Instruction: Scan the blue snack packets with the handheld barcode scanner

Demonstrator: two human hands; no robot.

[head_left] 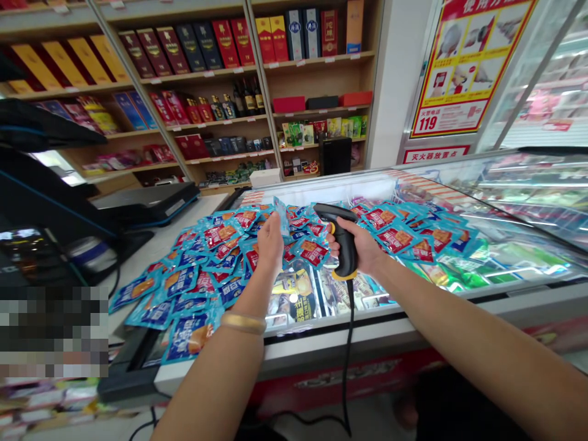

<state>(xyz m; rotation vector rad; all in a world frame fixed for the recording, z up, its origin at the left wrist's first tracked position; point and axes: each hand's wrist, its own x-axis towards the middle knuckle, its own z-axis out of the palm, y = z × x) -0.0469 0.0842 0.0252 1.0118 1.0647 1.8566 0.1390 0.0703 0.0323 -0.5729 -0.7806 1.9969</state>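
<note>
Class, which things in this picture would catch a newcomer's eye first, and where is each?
Probably the heap of blue-and-red packets spread across the glass-topped freezer first. Next, the black-and-yellow scanner in the right hand, its cord hanging down in front. Then the red-bordered poster at the upper right.

Wooden shelves (312,82) of boxes and bottles line the back, beside a white pillar (399,79) and a poster (473,64) reading 119. A pale counter (212,205) adjoins a brightly lit, glass-topped freezer (331,328).
</note>
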